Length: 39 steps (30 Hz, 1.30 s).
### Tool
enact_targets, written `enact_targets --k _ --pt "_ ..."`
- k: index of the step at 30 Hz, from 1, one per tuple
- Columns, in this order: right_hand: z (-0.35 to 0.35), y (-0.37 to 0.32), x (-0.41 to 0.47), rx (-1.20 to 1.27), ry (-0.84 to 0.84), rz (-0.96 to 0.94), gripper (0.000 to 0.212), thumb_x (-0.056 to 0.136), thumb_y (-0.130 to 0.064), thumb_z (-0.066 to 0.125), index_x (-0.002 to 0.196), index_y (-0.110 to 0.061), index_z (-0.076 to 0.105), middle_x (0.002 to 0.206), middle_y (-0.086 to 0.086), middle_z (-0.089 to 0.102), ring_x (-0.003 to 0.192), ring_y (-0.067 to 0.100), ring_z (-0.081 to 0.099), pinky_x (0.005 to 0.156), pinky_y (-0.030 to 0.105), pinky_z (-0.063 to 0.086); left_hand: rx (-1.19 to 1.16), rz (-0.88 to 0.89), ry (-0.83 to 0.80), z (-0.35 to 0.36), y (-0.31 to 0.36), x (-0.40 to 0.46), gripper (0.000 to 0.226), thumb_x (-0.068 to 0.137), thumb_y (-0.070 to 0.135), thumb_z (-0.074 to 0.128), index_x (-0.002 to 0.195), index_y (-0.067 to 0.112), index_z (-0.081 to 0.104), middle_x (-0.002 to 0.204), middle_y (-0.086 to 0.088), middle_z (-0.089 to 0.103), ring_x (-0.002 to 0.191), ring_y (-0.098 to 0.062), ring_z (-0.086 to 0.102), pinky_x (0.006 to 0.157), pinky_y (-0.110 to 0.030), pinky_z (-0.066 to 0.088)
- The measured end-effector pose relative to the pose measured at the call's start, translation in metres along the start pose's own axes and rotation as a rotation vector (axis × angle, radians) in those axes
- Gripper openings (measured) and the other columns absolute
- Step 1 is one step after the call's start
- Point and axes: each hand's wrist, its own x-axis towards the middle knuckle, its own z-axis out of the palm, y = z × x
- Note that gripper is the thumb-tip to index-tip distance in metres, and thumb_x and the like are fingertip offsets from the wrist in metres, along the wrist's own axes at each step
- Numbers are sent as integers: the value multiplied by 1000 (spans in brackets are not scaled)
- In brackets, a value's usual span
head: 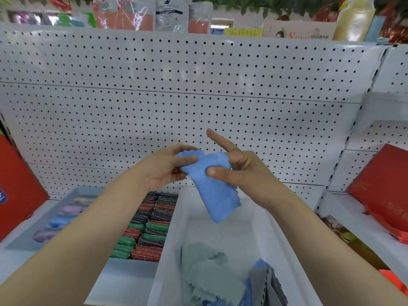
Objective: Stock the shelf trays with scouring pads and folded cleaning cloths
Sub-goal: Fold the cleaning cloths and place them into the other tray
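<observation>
A blue textured cleaning cloth (213,191) with scalloped edges hangs folded above the white tray (170,235). My left hand (164,171) pinches its upper left corner between thumb and fingers. My right hand (238,167) grips the cloth's upper right part with the thumb across its front, while the index finger sticks up straight. Inside the white tray lie grey-green cloths (212,281), plus grey and blue cloths (265,283) at its near right. The middle tray holds rows of glittery red, green and black scouring pads (148,228).
A clear tray with pastel sponges (64,215) sits on the shelf at left. Red boxes stand at far left (17,191) and lean at right (382,191). The white pegboard back panel (176,96) rises behind the trays, with packaged goods on top.
</observation>
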Motion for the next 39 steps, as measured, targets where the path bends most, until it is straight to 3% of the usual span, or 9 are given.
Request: enact_targets --k 4,8,10,12,14,20,27,32,39 --pt "4 -7 7 236 94 75 26 83 -20 71 103 -2 73 125 -5 69 112 16 66 85 34 56 -170 -104 -57 13 -12 2 29 95 -9 47 98 13 67 76 -6 66 59 -12 57 54 -19 51" --pt "8 -5 14 263 327 154 18 87 -22 71 87 -3 70 80 9 71 70 22 67 67 34 55 -228 -154 -100 26 -18 -2 24 98 -3 48 94 12 66 72 -6 67 52 -11 57 48 -18 52" --pt "7 -2 17 278 408 164 15 90 -18 70 87 -4 72 82 10 71 72 21 67 65 32 55 -71 -109 -45 31 -20 -3 13 99 24 58 102 15 67 85 -6 71 65 -14 66 61 -26 57" --pt "5 -1 18 307 434 177 16 90 -16 70 95 -1 73 88 11 73 76 21 69 66 32 57 14 -17 -8 33 -22 -3 49 87 59 57 113 19 69 104 -1 73 94 -17 70 86 -36 57" --pt "4 1 18 309 458 198 20 90 -17 71 100 0 73 93 13 74 80 22 70 72 36 59 19 93 -54 37 -18 -9 65 80 68 54 121 19 67 113 2 73 106 -16 69 94 -39 53" --pt "4 3 20 320 490 241 15 89 -18 71 93 -4 73 90 12 74 81 26 70 79 43 60 94 233 -32 46 -15 -20 60 81 49 68 114 0 59 100 -3 75 92 -20 73 78 -31 58" --pt "0 7 18 300 468 305 16 91 -21 69 96 -7 73 93 9 74 84 26 70 79 44 61 172 240 -9 44 -20 -24 22 93 11 66 110 -3 67 103 -18 74 95 -33 73 83 -43 61" --pt "-12 11 7 222 239 469 39 90 -33 70 125 -18 61 109 8 74 88 23 74 70 31 58 102 214 90 37 -23 -22 21 94 9 64 110 -5 66 102 -19 75 93 -32 74 75 -38 62" --pt "-10 29 4 205 190 413 60 82 1 74 131 -29 56 111 26 69 90 29 72 81 35 60 109 148 197 34 -25 -18 33 95 21 65 125 11 54 90 -16 75 66 -21 72 57 -28 57"
